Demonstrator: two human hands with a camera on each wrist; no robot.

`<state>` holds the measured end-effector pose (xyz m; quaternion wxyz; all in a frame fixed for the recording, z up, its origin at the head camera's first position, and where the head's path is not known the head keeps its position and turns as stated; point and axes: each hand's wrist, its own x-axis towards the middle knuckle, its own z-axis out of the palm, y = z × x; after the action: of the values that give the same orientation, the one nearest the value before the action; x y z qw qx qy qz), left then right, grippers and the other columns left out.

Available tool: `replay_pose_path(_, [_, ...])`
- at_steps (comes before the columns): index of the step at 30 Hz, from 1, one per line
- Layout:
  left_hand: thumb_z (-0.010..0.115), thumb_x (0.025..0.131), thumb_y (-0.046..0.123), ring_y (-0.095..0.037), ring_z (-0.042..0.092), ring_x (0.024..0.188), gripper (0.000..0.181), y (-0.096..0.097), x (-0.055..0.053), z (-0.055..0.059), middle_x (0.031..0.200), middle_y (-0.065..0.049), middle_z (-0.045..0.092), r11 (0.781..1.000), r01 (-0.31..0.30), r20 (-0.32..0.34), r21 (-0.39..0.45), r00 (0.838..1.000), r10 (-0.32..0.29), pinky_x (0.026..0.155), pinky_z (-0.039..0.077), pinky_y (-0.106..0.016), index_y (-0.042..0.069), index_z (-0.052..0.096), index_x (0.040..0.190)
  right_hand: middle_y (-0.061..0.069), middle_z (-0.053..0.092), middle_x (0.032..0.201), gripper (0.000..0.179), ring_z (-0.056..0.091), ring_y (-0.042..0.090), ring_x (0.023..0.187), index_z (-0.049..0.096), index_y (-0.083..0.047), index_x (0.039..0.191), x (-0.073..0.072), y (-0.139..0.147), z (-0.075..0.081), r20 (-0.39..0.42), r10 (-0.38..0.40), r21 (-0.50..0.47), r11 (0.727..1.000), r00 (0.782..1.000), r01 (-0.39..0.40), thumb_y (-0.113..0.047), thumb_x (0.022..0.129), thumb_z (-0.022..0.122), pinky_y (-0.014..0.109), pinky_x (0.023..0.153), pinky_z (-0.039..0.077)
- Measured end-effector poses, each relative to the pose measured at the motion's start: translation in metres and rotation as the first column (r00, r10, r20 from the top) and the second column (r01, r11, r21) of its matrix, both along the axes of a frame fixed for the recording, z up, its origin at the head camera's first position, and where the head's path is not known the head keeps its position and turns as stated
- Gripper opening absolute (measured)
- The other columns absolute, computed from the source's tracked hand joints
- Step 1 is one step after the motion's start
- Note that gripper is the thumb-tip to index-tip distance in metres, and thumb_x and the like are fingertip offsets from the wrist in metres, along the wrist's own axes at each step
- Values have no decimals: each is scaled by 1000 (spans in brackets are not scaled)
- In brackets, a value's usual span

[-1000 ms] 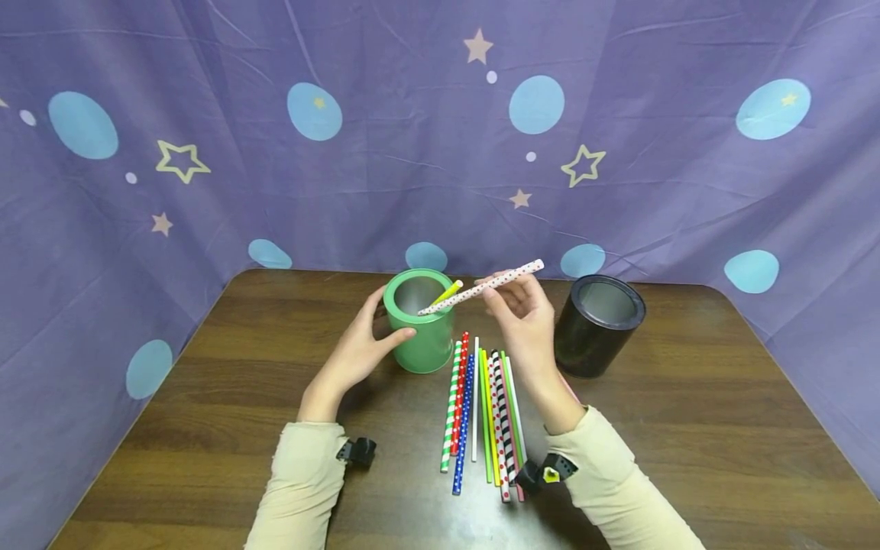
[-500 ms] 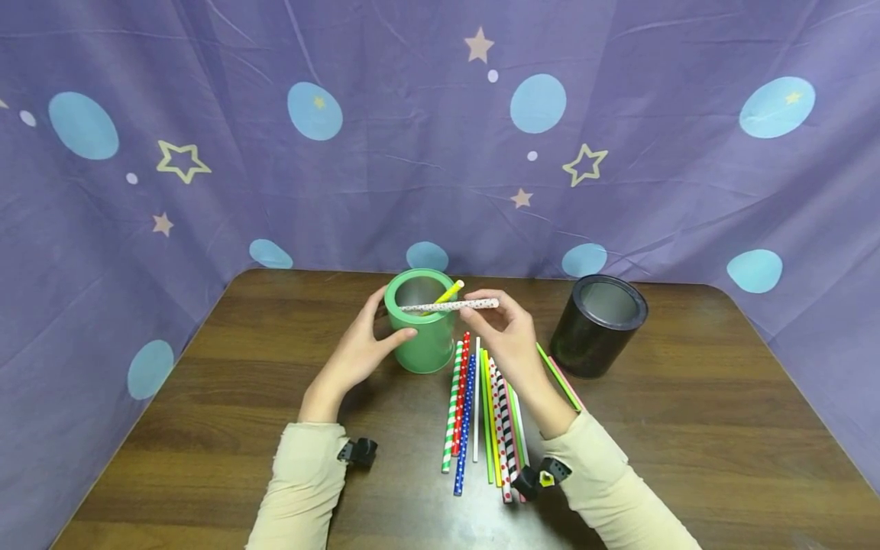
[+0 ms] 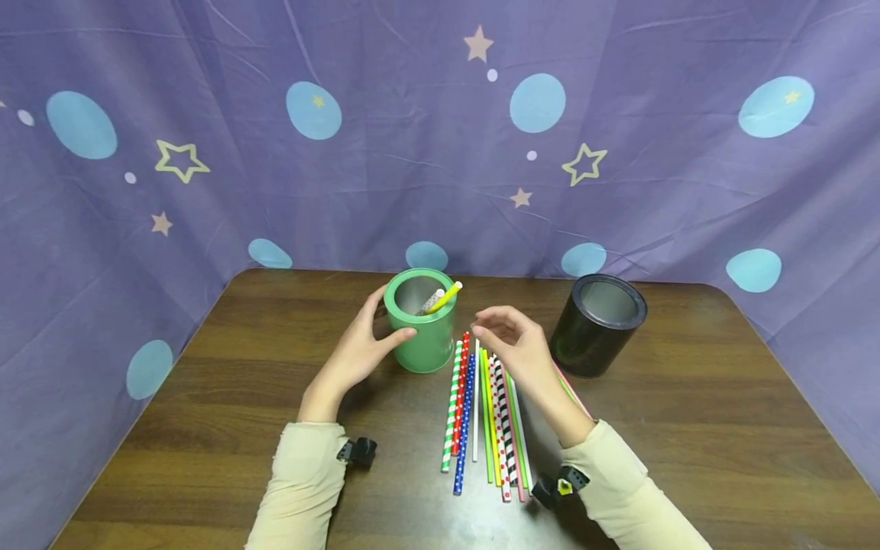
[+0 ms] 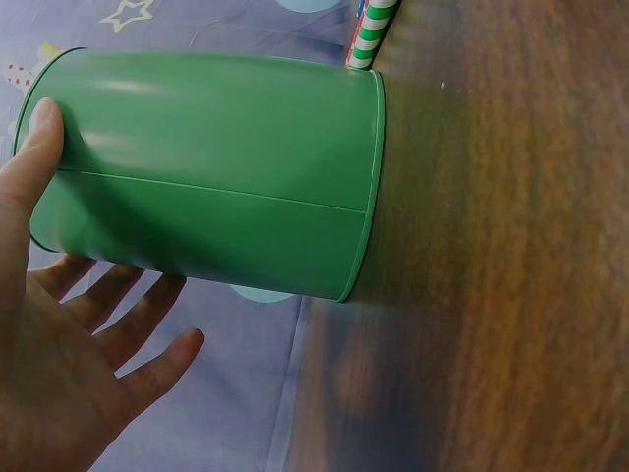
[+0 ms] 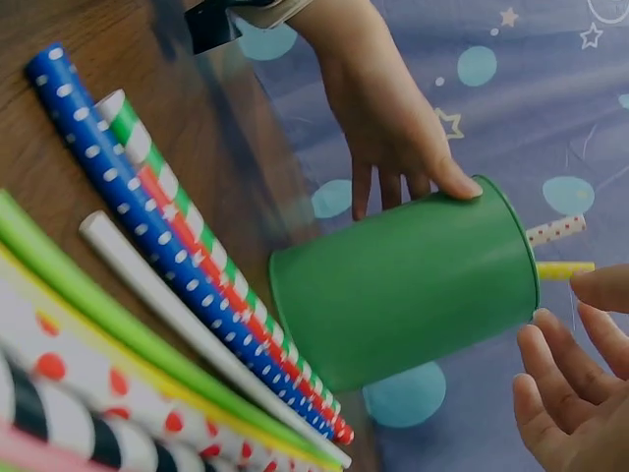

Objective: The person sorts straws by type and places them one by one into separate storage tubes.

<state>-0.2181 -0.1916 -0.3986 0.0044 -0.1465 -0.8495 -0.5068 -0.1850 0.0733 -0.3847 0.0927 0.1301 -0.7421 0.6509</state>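
My left hand (image 3: 354, 351) steadies a green can (image 3: 422, 344) standing on the table, thumb on its near side near the rim and fingers round the far side. Two paper straws lean inside and poke out above the rim: a yellow one (image 3: 450, 292) and a white one with small dots (image 3: 434, 299). My right hand (image 3: 520, 345) hovers to the right of the can, fingers loosely bent and holding nothing. Beneath and beside it lies a row of paper straws, among them a green-and-white striped straw (image 3: 451, 412), a blue dotted straw (image 3: 464, 431) and a white straw (image 5: 187, 305).
A black can (image 3: 598, 336) stands at the right, behind my right wrist. Further straws, a pink one and a green one, lie partly hidden under the right forearm. A purple curtain (image 3: 440, 191) hangs behind the wooden table (image 3: 722, 428).
The right hand brought the dotted white straw left over the green can and let it drop in, then drew back a little toward the lying straws. The left hand stayed on the can.
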Motion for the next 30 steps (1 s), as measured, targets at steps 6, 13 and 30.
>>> replay_pose_path(6, [72, 89, 47, -28, 32, 143, 88, 0, 0, 0, 155, -7, 34, 1000, -3, -5, 1, 1000, 3, 112, 29, -57, 25, 21, 157, 10, 70, 100, 21, 66, 19, 90, 69, -2, 109, 6, 12, -11, 54, -26, 145, 989, 998, 17, -9, 90, 74, 31, 83, 54])
replay_pose_path(13, [72, 88, 48, -28, 30, 143, 89, 0, 1, 1, 156, -6, 32, 1000, -2, -1, -2, 1000, 2, 112, 28, -58, 25, 21, 157, 8, 72, 96, 18, 66, 21, 87, 70, -1, 106, 12, 24, -26, 97, -63, 272, 962, 993, 34, -6, 89, 73, 35, 81, 53])
replay_pose_path(30, [72, 90, 44, -28, 31, 143, 85, 0, 2, 1, 155, -5, 34, 1000, 1, 7, 4, 1000, -1, 112, 28, -59, 28, 21, 157, 6, 68, 81, 13, 61, 15, 70, 69, 3, 95, 23, 38, -60, 136, -44, 408, 913, 990, -15, 6, 83, 73, 23, 63, 49])
